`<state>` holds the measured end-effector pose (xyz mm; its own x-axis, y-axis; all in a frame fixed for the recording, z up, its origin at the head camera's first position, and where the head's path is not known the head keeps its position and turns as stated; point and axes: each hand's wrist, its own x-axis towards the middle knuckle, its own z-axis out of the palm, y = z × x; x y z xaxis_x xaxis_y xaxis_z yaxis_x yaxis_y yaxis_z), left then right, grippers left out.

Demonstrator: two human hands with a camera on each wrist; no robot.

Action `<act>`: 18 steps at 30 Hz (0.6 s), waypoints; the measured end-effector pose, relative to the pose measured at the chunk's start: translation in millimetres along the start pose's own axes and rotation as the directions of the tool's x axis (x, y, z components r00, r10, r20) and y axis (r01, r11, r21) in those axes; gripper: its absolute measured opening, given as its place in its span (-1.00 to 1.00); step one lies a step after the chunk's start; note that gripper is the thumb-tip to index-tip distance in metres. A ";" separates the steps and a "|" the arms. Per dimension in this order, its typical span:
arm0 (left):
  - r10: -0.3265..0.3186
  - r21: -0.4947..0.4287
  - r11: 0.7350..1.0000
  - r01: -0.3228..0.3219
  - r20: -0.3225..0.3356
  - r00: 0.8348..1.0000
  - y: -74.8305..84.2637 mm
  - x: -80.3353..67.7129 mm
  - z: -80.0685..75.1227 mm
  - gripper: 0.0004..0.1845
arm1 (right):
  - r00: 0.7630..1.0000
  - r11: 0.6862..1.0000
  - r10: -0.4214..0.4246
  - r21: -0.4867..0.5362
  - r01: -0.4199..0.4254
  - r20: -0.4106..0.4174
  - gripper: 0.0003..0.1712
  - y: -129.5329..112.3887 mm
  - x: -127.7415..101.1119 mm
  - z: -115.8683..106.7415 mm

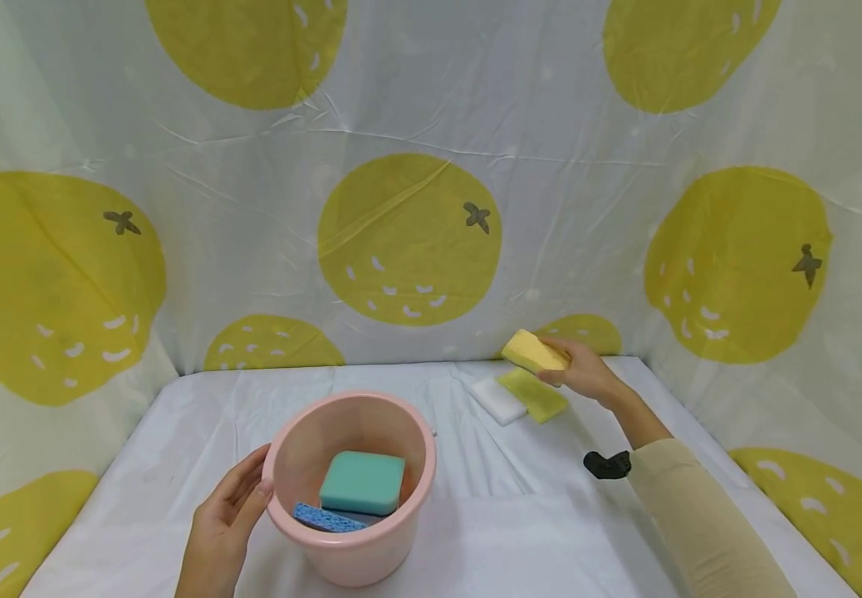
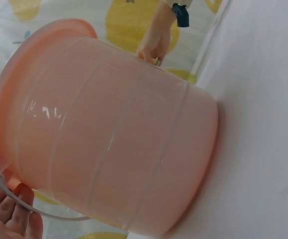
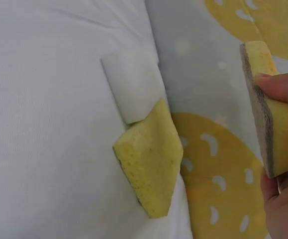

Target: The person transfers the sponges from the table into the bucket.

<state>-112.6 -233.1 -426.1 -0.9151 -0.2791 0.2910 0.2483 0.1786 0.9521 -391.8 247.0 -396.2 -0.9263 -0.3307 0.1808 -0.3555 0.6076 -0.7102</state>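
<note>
A pink plastic bucket (image 1: 304, 440) (image 2: 109, 129) stands on the white cloth near the front. Inside it lie a teal sponge (image 1: 362, 482) and a blue sponge (image 1: 326, 519). My left hand (image 1: 225, 519) (image 2: 9, 214) rests against the bucket's left rim, its fingers fairly straight. Farther back on the right, my right hand (image 1: 584, 370) (image 3: 283, 164) pinches a yellow sponge (image 1: 531, 351) (image 3: 275, 119) with a grey scouring side and holds it off the table. Below it on the cloth lie a yellow-green sponge (image 1: 536, 394) (image 3: 151, 162) and a white sponge (image 1: 497, 400) (image 3: 131, 82), touching each other.
A white cloth (image 1: 491, 498) covers the table. A curtain printed with large yellow lemons (image 1: 408, 241) closes off the back and both sides. A black wrist strap (image 1: 607, 464) sits on my right forearm over a beige sleeve (image 1: 700, 523).
</note>
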 end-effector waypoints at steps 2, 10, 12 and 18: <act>-0.003 0.005 1.000 0.003 -0.001 1.000 0.5 0.1 0.2 -0.49 | 1.000 1.000 -0.014 -0.007 0.014 0.003 -0.10 -3.6 0.4 1.0; -0.010 0.023 1.000 0.010 -0.002 1.000 -0.3 0.5 -0.7 -0.48 | 0.997 0.997 -0.080 -0.013 0.080 0.016 -0.12 -22.3 1.6 6.5; -0.009 0.026 1.000 0.009 -0.001 1.000 -0.8 0.3 -0.9 -0.48 | 0.995 0.995 -0.097 -0.013 0.097 0.024 -0.12 -25.4 1.9 8.3; -0.013 0.042 0.999 0.014 -0.003 1.000 -1.2 0.0 -1.1 -0.48 | 0.990 0.990 -0.138 -0.019 0.139 0.042 -0.12 -32.8 3.5 12.1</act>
<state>-112.5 -234.3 -427.1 -0.9174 -0.2843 0.2785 0.2224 0.2143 0.9511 -381.9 217.2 -380.5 -0.8623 -0.4414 0.2483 -0.4830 0.5696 -0.6650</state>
